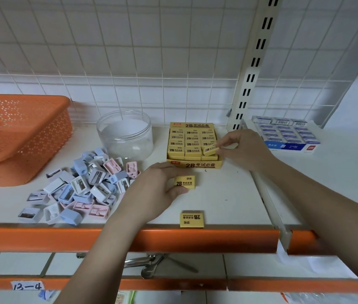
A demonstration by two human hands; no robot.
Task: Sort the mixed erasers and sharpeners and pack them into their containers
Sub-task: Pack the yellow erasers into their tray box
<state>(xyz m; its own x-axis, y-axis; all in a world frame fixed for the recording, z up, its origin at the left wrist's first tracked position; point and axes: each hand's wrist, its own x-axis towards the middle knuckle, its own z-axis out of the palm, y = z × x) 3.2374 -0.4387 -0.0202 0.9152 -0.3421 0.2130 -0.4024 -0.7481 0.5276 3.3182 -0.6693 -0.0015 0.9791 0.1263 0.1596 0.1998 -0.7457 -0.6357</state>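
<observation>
- The sharpener pile (75, 187), unsorted at 9 o'clock beside the clear tub (125, 134), lies just beside the left forearm; a careless sweep could scatter it.
- In the yellow eraser box (193, 145) at 12 o'clock, the right hand (241, 148) pinches a tilted eraser (210, 149); forced in, it could jam.
- The left hand (160, 187) pinches a second eraser (185, 182).
- A loose eraser (191, 220) at 6 o'clock could be knocked off the shelf edge.

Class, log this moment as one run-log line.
right hand: slots eraser into yellow box | left hand: holds second eraser | sharpeners: unsorted
</observation>
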